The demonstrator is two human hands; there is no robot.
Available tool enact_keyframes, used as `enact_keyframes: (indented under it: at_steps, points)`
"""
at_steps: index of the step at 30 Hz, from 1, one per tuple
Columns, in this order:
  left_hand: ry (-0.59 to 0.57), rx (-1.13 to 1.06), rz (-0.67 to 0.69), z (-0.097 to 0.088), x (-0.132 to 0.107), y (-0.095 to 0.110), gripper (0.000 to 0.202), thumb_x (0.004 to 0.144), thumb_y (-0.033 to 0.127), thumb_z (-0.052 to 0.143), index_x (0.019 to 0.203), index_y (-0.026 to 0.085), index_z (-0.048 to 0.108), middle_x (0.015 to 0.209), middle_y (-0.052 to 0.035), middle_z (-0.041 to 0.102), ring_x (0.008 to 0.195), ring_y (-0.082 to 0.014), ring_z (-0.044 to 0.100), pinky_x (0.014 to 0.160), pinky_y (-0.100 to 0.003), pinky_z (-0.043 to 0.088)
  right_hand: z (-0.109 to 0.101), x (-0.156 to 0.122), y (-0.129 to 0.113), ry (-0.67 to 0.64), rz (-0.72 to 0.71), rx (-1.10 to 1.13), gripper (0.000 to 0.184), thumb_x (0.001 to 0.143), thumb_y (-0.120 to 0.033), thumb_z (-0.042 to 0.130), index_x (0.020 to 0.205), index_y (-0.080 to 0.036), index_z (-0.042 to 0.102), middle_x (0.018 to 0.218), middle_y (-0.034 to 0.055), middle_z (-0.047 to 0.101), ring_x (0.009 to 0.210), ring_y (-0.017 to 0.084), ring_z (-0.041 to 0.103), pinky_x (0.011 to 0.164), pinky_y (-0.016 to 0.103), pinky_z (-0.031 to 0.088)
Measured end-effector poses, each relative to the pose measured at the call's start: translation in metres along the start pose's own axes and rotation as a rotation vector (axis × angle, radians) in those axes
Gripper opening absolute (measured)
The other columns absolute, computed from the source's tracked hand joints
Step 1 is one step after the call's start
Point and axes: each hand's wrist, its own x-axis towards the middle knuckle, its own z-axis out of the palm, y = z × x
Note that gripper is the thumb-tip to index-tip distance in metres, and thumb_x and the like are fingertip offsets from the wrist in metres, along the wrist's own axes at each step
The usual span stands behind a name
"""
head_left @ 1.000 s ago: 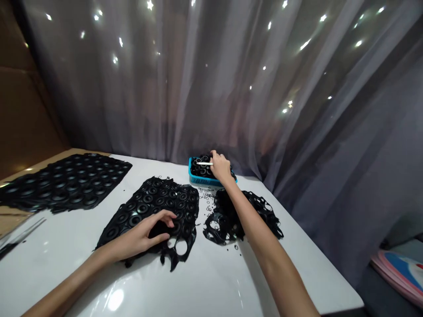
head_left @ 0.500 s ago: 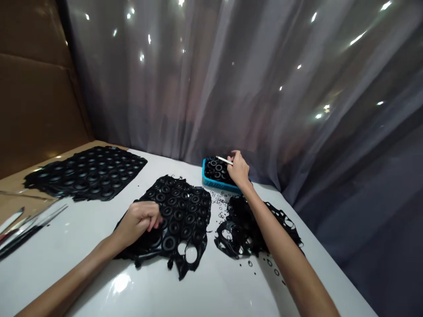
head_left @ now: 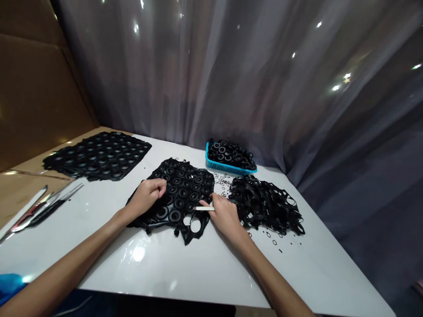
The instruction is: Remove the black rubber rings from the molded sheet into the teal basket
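Observation:
A black rubber sheet (head_left: 180, 191) of moulded rings lies on the white table, with two open holes near its front right corner. Over the sheet's left part is my left hand (head_left: 149, 193), closed, its fingers curled under so that anything inside is hidden. At the sheet's right edge my right hand (head_left: 226, 215) grips a slim white pen-like tool (head_left: 205, 208). The tool lies level and points left across the rings. Behind, a blue basket (head_left: 231, 167) is heaped with loose black rings (head_left: 228, 152).
A tangled pile of black rubber scrap (head_left: 267, 204) lies at the right, with small thin rings scattered around it. Another ringed rubber sheet (head_left: 99, 156) rests at the back left. Tweezers and other slim tools (head_left: 42, 211) lie at the left. A grey curtain (head_left: 185, 79) hangs behind.
My right hand has come back from above the basket to the near sheet's right edge, still holding the white tool. My left hand stays closed over the sheet. The view has shifted.

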Motion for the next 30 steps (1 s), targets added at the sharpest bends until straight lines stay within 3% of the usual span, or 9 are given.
enact_keyframes:
  at_steps: [3,5,8,11,16,20,24,27,30]
  points:
    - [-0.057,0.157,-0.099,-0.003,0.004,-0.017,0.014,0.085,0.026,0.049,0.095,0.022,0.058,0.094,-0.0037,0.067,0.088,-0.0245,0.062,0.084,-0.037,0.050,0.007,0.002,-0.008,0.030,-0.071,-0.038,0.027,0.111,-0.040,0.051,0.103,-0.017,0.064,0.109,0.0120,0.074,0.101,0.026,0.071,0.070,0.031,0.045]
    - [-0.052,0.288,-0.190,-0.006,0.004,-0.034,0.042,0.088,0.047,0.056,0.119,0.019,0.058,0.119,-0.0127,0.065,0.116,-0.0347,0.057,0.104,-0.050,0.047,0.011,0.002,-0.011,0.052,-0.097,-0.083,0.025,0.112,-0.033,0.047,0.103,-0.017,0.065,0.108,0.0124,0.072,0.101,0.026,0.070,0.069,0.032,0.047]
    - [-0.019,0.357,-0.368,-0.011,-0.001,-0.057,0.080,0.089,0.073,0.052,0.141,0.012,0.049,0.131,-0.0213,0.061,0.134,-0.0426,0.049,0.114,-0.059,0.040,0.015,0.001,-0.013,0.091,-0.122,-0.138,0.025,0.112,-0.029,0.046,0.102,-0.016,0.065,0.103,0.0124,0.072,0.097,0.026,0.069,0.068,0.033,0.049]
    - [-0.054,0.288,-0.460,-0.012,-0.005,-0.066,0.093,0.091,0.081,0.047,0.150,0.010,0.041,0.138,-0.0249,0.059,0.140,-0.0425,0.049,0.116,-0.058,0.041,0.020,-0.001,-0.012,0.153,-0.149,-0.180,0.022,0.111,-0.027,0.048,0.097,-0.018,0.063,0.097,0.0105,0.071,0.090,0.024,0.067,0.067,0.032,0.049]
    - [-0.108,0.124,-0.358,-0.010,-0.006,-0.058,0.083,0.093,0.075,0.056,0.152,0.020,0.038,0.148,-0.0216,0.057,0.141,-0.0393,0.053,0.117,-0.055,0.043,0.027,-0.003,-0.014,0.241,-0.217,-0.278,0.022,0.107,-0.008,0.046,0.094,-0.020,0.061,0.089,0.0077,0.068,0.085,0.023,0.062,0.066,0.032,0.049]
    - [-0.072,0.076,-0.256,-0.008,-0.003,-0.043,0.075,0.091,0.066,0.066,0.148,0.025,0.041,0.142,-0.0155,0.057,0.135,-0.0371,0.056,0.115,-0.054,0.046,0.024,0.002,-0.006,0.261,-0.192,-0.287,0.020,0.108,-0.013,0.048,0.093,-0.020,0.059,0.091,0.0092,0.067,0.087,0.024,0.060,0.062,0.032,0.046]
    - [-0.066,0.118,-0.264,-0.001,-0.003,-0.025,0.062,0.096,0.060,0.063,0.147,0.029,0.045,0.137,-0.0105,0.047,0.101,-0.0266,0.068,0.102,-0.049,0.056,0.014,0.016,0.009,0.196,-0.143,-0.280,0.024,0.109,-0.012,0.041,0.096,-0.018,0.060,0.098,0.0125,0.068,0.089,0.026,0.060,0.064,0.034,0.046]
    - [-0.074,0.182,-0.326,0.005,-0.003,-0.016,0.054,0.101,0.058,0.055,0.148,0.032,0.046,0.138,-0.0099,0.041,0.084,-0.0205,0.065,0.092,-0.049,0.059,0.007,0.026,0.019,0.152,-0.125,-0.244,0.023,0.109,-0.015,0.040,0.100,-0.017,0.061,0.103,0.0153,0.069,0.094,0.028,0.059,0.069,0.036,0.045]
    - [-0.030,0.301,-0.344,0.005,-0.005,-0.013,0.053,0.102,0.056,0.055,0.148,0.029,0.048,0.133,-0.0120,0.042,0.105,-0.0302,0.062,0.100,-0.055,0.054,0.000,0.025,0.024,0.186,-0.137,-0.108,0.025,0.111,-0.026,0.041,0.097,-0.019,0.061,0.101,0.0139,0.070,0.096,0.030,0.055,0.076,0.039,0.045]
